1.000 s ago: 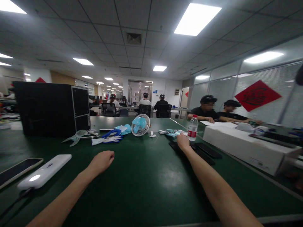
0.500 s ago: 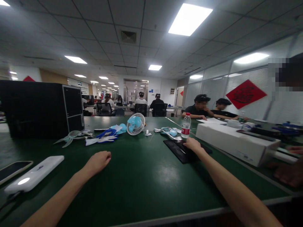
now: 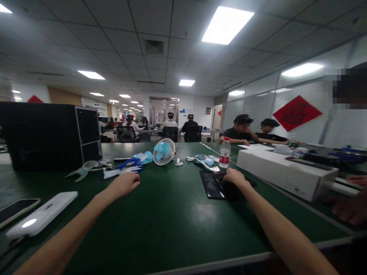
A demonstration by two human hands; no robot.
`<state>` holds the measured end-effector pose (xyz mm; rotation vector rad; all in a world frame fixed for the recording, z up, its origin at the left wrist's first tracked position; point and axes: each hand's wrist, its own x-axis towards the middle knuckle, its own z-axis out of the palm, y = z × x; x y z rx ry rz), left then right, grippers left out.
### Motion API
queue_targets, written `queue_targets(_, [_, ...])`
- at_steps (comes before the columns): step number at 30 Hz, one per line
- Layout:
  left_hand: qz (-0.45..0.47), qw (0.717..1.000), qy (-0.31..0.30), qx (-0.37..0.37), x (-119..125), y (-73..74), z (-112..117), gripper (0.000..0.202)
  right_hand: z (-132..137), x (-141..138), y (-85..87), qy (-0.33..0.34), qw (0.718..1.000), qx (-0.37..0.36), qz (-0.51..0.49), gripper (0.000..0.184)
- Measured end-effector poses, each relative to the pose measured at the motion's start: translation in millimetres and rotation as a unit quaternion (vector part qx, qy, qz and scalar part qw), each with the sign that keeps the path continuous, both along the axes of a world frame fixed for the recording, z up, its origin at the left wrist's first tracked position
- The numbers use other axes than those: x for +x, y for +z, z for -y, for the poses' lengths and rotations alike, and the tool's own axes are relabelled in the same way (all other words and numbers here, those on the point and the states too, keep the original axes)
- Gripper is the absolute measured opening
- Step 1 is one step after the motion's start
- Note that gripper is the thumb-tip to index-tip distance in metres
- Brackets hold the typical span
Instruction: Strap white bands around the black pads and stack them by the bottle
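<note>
My right hand [image 3: 234,177] is closed at the upper edge of a flat, glossy black sheet-like thing [image 3: 211,186] on the table; its exact kind does not show. Just behind this hand stands a water bottle [image 3: 224,152] with a red cap and label. My left hand [image 3: 124,185] is held with curled fingers over the table, and nothing shows in it. It is nearest to blue and white gloves [image 3: 123,172]. Beyond them is a small white fan [image 3: 164,151] with light blue blades, tilted on the table.
A black computer case [image 3: 43,133] stands at the left. In front of it lie a white power bank [image 3: 43,215] and a phone [image 3: 17,212]. A long white box [image 3: 283,173] lies at the right, with another person's hand [image 3: 348,208] beside it. People sit farther back.
The black sheet-like thing has turned under my right hand, its near edge now more level. My left hand has moved forward and slightly right, closer to the gloves.
</note>
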<state>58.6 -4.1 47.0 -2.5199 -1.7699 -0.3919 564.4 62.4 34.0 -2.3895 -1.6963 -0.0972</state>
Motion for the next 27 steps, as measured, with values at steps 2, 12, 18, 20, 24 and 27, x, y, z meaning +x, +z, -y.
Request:
queue_targets(2, [0.009,1.000,0.002,0.015,-0.7,-3.2,-5.5,0.027,4.7,-8.2,4.9,0.001,1.000,-0.028,-0.001,0.037])
queue_targets(12, [0.074,0.996,0.047,0.009,-36.2,-35.3,-13.1,0.026,13.1,-87.1,4.8,0.152,0.987,-0.053,0.027,0.023])
queue_targets(18, [0.085,0.996,0.031,0.018,-27.6,-39.4,-10.8,0.026,14.3,-151.1,-7.0,0.317,0.948,-0.016,0.031,0.018])
queue_targets(20, [0.094,0.995,0.017,0.025,-21.9,-41.1,-9.2,0.028,15.4,-172.5,-8.4,0.363,0.931,0.005,0.035,0.020])
queue_targets(24, [0.112,0.993,-0.018,0.035,-9.7,-42.5,-5.4,0.032,21.8,-209.7,-9.1,0.438,0.898,0.027,0.028,0.022])
queue_targets(27, [0.132,0.989,-0.049,0.034,-1.2,-44.5,-3.6,0.040,26.9,-227.9,-13.4,0.462,0.886,0.032,0.009,0.024])
